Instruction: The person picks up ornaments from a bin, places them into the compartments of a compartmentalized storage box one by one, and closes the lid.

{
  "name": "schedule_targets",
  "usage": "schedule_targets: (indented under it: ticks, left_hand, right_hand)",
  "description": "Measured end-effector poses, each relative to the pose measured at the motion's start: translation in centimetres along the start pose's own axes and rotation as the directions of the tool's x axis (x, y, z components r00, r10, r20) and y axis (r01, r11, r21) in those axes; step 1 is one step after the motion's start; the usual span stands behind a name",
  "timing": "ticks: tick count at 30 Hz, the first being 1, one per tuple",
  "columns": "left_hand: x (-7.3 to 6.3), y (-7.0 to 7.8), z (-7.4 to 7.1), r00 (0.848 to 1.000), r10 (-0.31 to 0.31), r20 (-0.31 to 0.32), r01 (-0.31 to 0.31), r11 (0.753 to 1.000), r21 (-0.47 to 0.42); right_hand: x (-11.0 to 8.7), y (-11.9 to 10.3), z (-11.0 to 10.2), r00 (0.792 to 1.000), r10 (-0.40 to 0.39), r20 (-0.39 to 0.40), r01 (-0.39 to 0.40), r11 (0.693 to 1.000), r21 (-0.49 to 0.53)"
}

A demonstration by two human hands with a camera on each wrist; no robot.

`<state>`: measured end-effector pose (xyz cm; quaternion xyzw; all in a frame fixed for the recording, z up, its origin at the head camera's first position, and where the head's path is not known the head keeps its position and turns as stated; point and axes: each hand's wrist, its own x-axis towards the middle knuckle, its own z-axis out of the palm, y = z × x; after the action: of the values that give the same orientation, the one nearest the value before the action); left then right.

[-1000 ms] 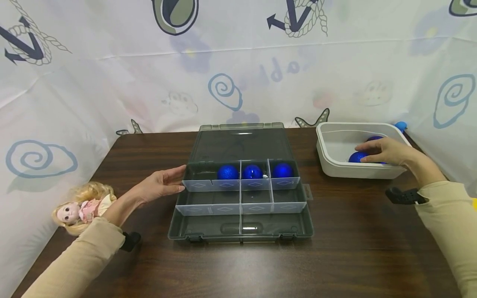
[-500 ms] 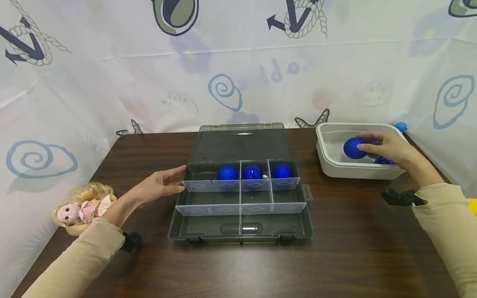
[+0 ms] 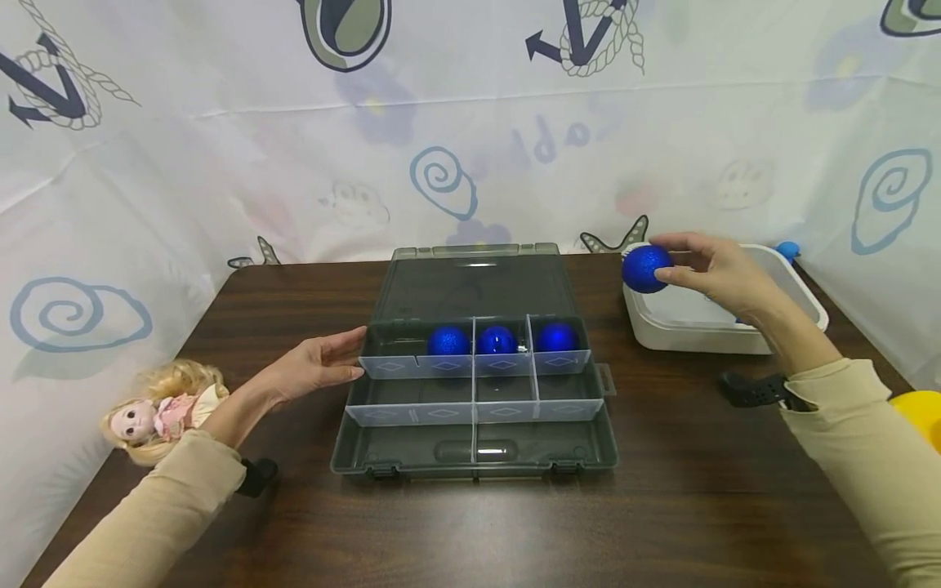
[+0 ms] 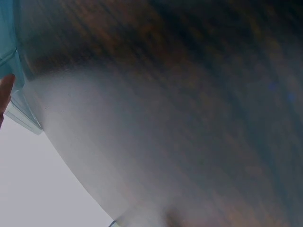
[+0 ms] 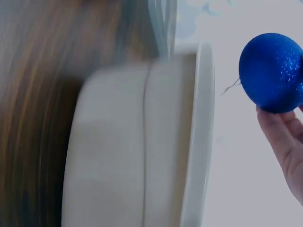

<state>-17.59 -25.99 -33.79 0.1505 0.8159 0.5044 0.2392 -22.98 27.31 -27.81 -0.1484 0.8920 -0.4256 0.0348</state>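
My right hand [image 3: 709,269] pinches a glittery blue Christmas bauble [image 3: 646,269] over the left rim of the white tub [image 3: 662,331]. In the right wrist view a thin thread hangs off that bauble [image 5: 271,73]. My left hand [image 3: 312,363] rests with relaxed fingers against the left side of the grey divided plastic box [image 3: 412,445]; a fingertip [image 4: 5,87] shows at its edge in the left wrist view. The box's lid [image 3: 478,286] is folded back. Three blue baubles sit in its back row: one glittery [image 3: 448,341], one shiny [image 3: 497,340], one matte [image 3: 557,336].
A blond doll [image 3: 165,412] in a pink dress lies beside my left forearm. Behind the tub's right corner is a small light-blue object [image 3: 788,250], and a yellow thing [image 3: 920,416] shows at the right edge. A patterned cloth [image 3: 470,122] hangs behind the table.
My right hand has lifted the glittery bauble out of the white tub and moved left and up to its left rim. The left hand stays still on the box.
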Motion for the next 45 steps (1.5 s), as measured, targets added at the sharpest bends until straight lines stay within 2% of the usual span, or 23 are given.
schedule_targets:
  ticks: [5, 9, 13, 17, 21, 27, 34, 37, 40, 45]
  left_hand:
    - [0.0, -0.1, 0.0, 1.000, -0.003, 0.004, 0.003, 1.000, -0.007]
    - [0.0, -0.1, -0.1, 1.000, -0.010, 0.002, 0.010, 1.000, -0.007]
    - [0.0, -0.1, 0.0, 1.000, -0.010, -0.004, 0.010, 1.000, -0.009]
    - [0.0, -0.2, 0.0, 1.000, -0.007, -0.008, 0.007, 1.000, -0.015]
    - [-0.1, -0.2, 0.0, 1.000, -0.010, -0.005, 0.010, 1.000, -0.009]
    - [-0.1, -0.2, 0.0, 1.000, -0.007, 0.001, 0.007, 1.000, -0.001]
    - [0.0, -0.1, -0.1, 1.000, -0.003, 0.005, 0.003, 1.000, -0.004]
    - [0.0, -0.1, -0.2, 1.000, -0.001, 0.008, 0.001, 1.000, 0.000]
    - [-0.1, -0.1, -0.1, 1.000, -0.001, 0.008, 0.001, 1.000, 0.012]
    - [-0.1, 0.0, -0.1, 1.000, -0.003, 0.001, 0.003, 1.000, 0.016]
  right_hand:
    - [1.0, -2.1, 3.2, 0.987, -0.115, 0.109, 0.099, 0.986, 0.137]
    - [2.1, -3.6, 5.8, 0.957, -0.196, 0.213, 0.154, 0.968, 0.200]
    - [3.2, -5.2, 8.4, 0.905, -0.306, 0.295, 0.256, 0.947, 0.196]
    - [4.0, -6.9, 10.7, 0.827, -0.427, 0.365, 0.371, 0.903, 0.216]
    - [4.4, -8.4, 12.6, 0.762, -0.480, 0.434, 0.404, 0.877, 0.261]
    - [4.5, -9.7, 15.0, 0.708, -0.495, 0.504, 0.397, 0.869, 0.295]
    - [4.2, -10.0, 17.0, 0.650, -0.502, 0.570, 0.439, 0.861, 0.256]
    - [4.1, -10.1, 17.4, 0.633, -0.514, 0.578, 0.453, 0.852, 0.262]
    - [4.0, -10.1, 17.9, 0.630, -0.520, 0.577, 0.462, 0.848, 0.260]
    - [3.9, -10.0, 18.4, 0.661, -0.506, 0.555, 0.466, 0.856, 0.225]
